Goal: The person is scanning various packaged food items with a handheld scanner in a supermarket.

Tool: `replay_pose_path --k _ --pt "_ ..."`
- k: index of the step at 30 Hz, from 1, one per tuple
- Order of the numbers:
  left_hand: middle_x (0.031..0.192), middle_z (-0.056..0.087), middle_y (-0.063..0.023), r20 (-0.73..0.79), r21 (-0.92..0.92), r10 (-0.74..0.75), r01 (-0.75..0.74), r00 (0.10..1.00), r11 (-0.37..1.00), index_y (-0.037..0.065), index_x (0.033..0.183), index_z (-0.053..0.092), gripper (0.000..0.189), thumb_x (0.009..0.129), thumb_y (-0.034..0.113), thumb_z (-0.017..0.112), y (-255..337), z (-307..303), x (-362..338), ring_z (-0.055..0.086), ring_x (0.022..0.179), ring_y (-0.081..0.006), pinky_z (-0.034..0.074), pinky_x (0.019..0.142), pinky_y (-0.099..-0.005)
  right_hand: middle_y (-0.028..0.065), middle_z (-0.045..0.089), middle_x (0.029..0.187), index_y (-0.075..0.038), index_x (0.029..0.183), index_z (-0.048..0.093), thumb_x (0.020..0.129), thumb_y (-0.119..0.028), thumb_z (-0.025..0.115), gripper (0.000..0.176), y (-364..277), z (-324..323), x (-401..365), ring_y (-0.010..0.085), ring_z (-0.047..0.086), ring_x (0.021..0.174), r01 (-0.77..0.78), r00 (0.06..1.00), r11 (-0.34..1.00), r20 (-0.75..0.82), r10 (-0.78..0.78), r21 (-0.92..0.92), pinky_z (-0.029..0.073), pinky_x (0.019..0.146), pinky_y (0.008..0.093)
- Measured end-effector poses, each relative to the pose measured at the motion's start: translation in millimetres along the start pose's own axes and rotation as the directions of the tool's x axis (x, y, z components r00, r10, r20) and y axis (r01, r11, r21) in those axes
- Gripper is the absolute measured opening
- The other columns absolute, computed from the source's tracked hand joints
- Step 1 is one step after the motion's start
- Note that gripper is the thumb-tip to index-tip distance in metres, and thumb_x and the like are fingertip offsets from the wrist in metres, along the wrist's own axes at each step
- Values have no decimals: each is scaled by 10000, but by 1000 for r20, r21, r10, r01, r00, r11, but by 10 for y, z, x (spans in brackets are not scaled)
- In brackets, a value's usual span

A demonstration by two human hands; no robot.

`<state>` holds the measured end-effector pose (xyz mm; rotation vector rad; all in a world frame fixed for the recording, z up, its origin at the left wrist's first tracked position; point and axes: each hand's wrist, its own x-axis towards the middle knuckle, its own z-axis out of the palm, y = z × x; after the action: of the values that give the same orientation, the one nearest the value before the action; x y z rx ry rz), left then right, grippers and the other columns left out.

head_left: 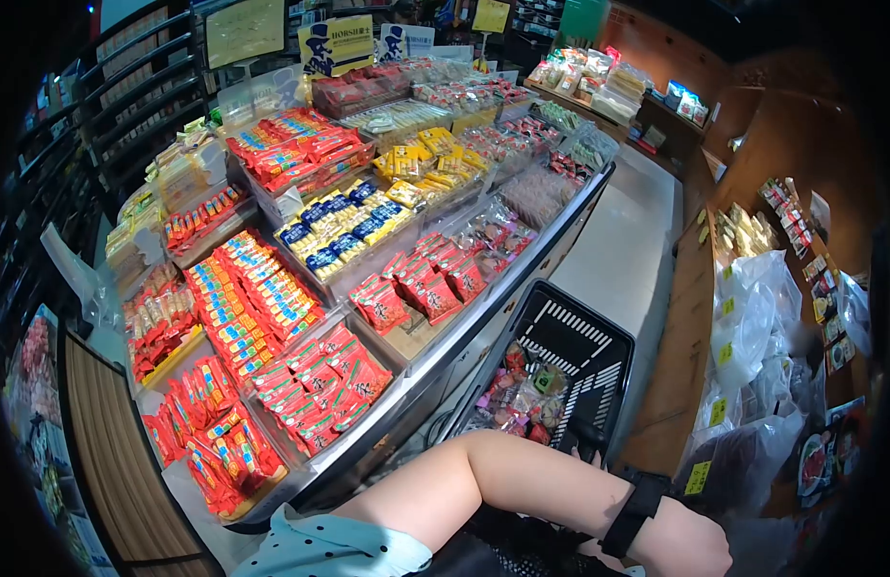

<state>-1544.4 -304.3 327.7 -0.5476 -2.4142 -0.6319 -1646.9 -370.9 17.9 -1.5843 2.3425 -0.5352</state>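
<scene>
My left arm, in a teal polka-dot sleeve, crosses the lower view with its elbow bent. My left hand (688, 540), past a black wrist strap (635, 514), is curled at the knuckles; its fingers are turned under and what they hold, if anything, is hidden. Behind that forearm, a little of my right hand (596, 461) shows, closed at the dark handle (586, 438) of a black shopping basket (613, 338). Clear bags of mixed wrapped sweets (524, 392) lie in the basket.
Left of the basket, a stepped display (435, 358) holds red snack packets (320, 385), blue-and-white packets (344, 231) and yellow packets (430, 159). A wooden shelf wall (680, 385) with hanging plastic bags (752, 308) stands on the right. A pale aisle floor (627, 221) runs between them.
</scene>
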Motion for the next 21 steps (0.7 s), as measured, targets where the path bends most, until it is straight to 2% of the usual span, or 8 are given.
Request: replay_pose_path --k 4,6,9,11,15,17,20,21 --pt "739 606 -196 138 28 30 -34 990 999 -23 740 618 294 682 260 565 -137 81 9 582 694 -338 464 634 -428 181 580 1096 -69 1216 496 753 -520 576 651 23 36 31 374 394 1169 15 1000 1000 1 -15 0 272 1010 431" --pt "796 612 -202 4 -128 198 -195 980 972 -27 777 630 317 703 269 546 -109 24 9 585 725 -332 469 637 -419 183 582 1091 -68 1214 498 752 -521 577 652 62 69 54 373 396 1166 25 1000 1000 -2 -25 -13 271 1011 431" --pt "760 617 -192 292 -44 -27 42 956 998 -17 780 639 316 721 273 528 61 27 155 595 702 -329 474 624 -415 190 586 1076 -54 1205 500 750 -519 579 655 184 137 115 364 407 1156 96 995 994 -2 -96 49 265 1013 425" --pt "687 613 -175 96 158 -82 66 992 985 -17 770 640 323 720 283 529 77 171 212 600 650 -325 478 596 -408 195 589 1067 -48 1200 503 751 -515 579 652 188 160 97 364 411 1153 71 997 997 -25 -71 18 265 1013 424" --pt "620 604 -152 56 173 -41 30 998 985 -4 739 641 289 745 256 516 -9 243 322 602 606 -318 480 570 -402 210 583 1069 -34 1169 529 745 -500 592 633 249 210 116 369 416 1144 95 994 995 -65 -92 40 270 1009 422" --pt "615 597 -162 -44 296 159 -140 986 945 -13 697 616 257 778 202 501 -16 378 389 590 589 -317 467 555 -388 212 576 1082 -29 1162 534 739 -491 605 630 260 226 81 370 415 1143 104 993 993 -63 -101 59 276 1005 425" --pt "629 586 -188 -190 271 284 -228 940 935 -18 672 589 250 798 182 506 127 474 357 562 567 -315 445 551 -381 212 559 1116 -19 1165 530 730 -466 633 632 117 114 -58 374 406 1151 75 984 988 -174 -51 134 290 996 430" --pt "652 565 -224 -281 93 303 -289 910 953 -25 675 564 276 821 205 519 182 484 328 534 580 -288 417 542 -377 211 554 1125 -21 1168 529 729 -456 639 628 71 85 -64 378 404 1153 62 987 990 -157 -42 124 298 990 431"
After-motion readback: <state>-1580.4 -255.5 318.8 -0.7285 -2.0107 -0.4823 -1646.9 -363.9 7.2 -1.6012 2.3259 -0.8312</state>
